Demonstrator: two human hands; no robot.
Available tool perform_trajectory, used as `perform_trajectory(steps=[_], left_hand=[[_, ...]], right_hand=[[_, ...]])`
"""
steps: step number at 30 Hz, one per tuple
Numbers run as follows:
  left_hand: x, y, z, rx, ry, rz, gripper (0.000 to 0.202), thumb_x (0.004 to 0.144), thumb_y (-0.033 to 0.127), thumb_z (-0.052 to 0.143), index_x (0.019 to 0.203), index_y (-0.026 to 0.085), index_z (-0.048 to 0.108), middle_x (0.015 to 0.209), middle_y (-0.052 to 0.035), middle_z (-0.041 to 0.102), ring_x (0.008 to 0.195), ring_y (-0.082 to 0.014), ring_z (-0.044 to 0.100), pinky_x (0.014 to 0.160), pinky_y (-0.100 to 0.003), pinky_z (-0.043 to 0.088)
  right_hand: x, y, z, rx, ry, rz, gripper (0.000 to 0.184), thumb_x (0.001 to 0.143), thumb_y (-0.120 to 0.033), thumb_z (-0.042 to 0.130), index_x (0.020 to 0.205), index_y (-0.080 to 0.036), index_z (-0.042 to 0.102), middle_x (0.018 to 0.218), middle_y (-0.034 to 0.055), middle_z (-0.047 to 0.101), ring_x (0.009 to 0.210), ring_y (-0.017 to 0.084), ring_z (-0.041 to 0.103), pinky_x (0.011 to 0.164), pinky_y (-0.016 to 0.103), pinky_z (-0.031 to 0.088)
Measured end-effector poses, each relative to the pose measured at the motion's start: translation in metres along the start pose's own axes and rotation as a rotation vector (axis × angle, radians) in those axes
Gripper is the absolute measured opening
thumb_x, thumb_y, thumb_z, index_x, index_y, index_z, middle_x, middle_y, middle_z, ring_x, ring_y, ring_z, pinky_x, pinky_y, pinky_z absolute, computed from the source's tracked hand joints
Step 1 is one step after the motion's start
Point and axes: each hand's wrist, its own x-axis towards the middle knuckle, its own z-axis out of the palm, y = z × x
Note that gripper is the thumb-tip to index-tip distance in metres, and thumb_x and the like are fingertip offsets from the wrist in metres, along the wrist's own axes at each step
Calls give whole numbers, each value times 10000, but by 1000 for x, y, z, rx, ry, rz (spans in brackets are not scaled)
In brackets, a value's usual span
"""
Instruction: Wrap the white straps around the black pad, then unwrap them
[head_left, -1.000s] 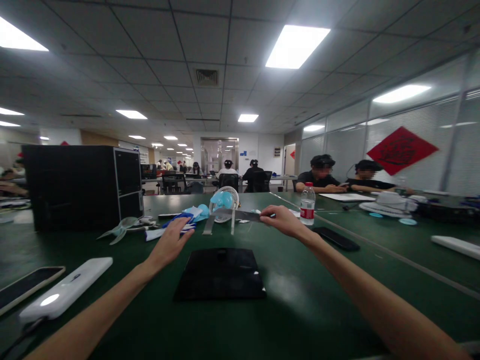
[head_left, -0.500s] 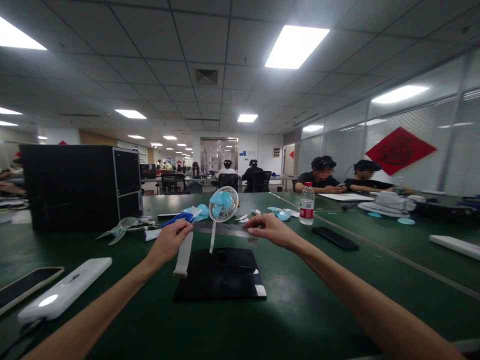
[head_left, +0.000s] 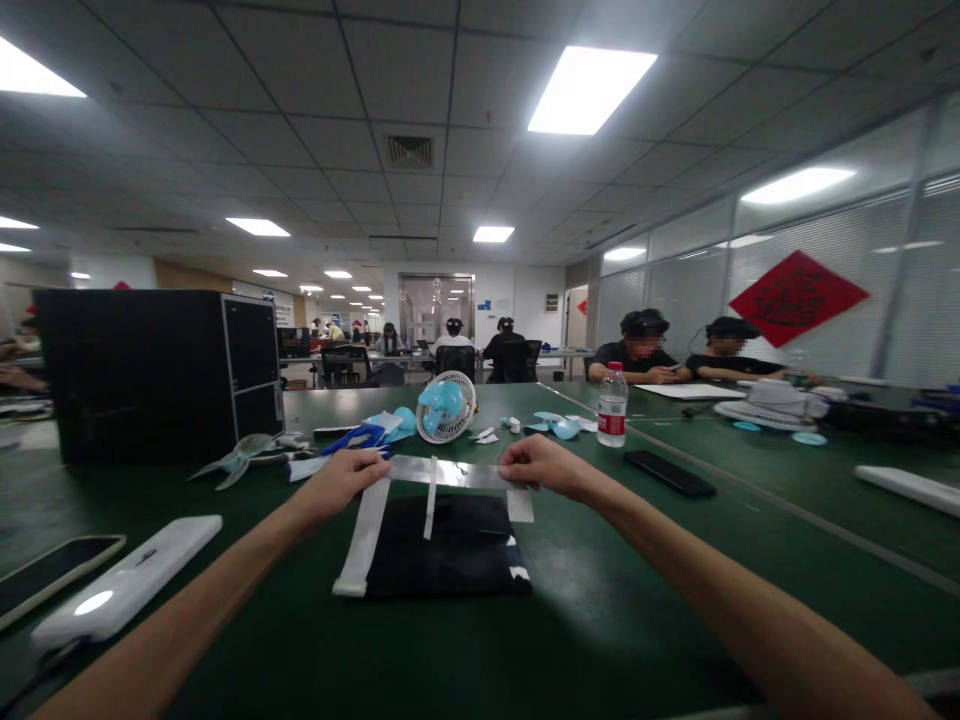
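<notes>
My left hand pinches the left end of a clear, shiny plastic strip. At its right end, the fingertips of my right hand are closed on it, so it stretches between both hands. A long white ribbed band hangs below my left hand, and a shorter white ribbed band hangs under my right. Between them a narrow white strip dangles from the clear piece. Behind and below lies a flat black panel with white patches at its right edge.
Beyond my hands stands a small white fan with blue blades. Loose blades and blue-handled scissors lie left of it. A bottle and a black phone are at right. A black computer case and a white power bank occupy the left.
My right hand has closed its fingers on the strip's right end. The clear strip now spans both hands, and the left band hangs lower and further left.
</notes>
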Motion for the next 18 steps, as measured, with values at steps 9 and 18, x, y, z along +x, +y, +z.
perform_trajectory(steps=[9, 18], left_hand=[[-4, -21, 10, -34, -685, -224, 373, 739, 531, 609, 637, 173, 596, 557, 26, 527, 494, -96, 447, 485, -223, 304], [2, -40, 20, 136, -618, -182, 363, 744, 539, 569, 661, 194, 649, 563, 22, 560, 531, -125, 484, 531, -247, 347]], right_hand=[[-13, 12, 21, -163, -419, 221, 158, 709, -265, 651, 784, -129, 676, 682, -4, 611, 570, 92, 518, 508, 206, 390], [-7, 21, 29, -349, -397, 227, 184, 740, -280, 628, 845, -148, 699, 705, -1, 633, 589, 107, 546, 524, 216, 401]])
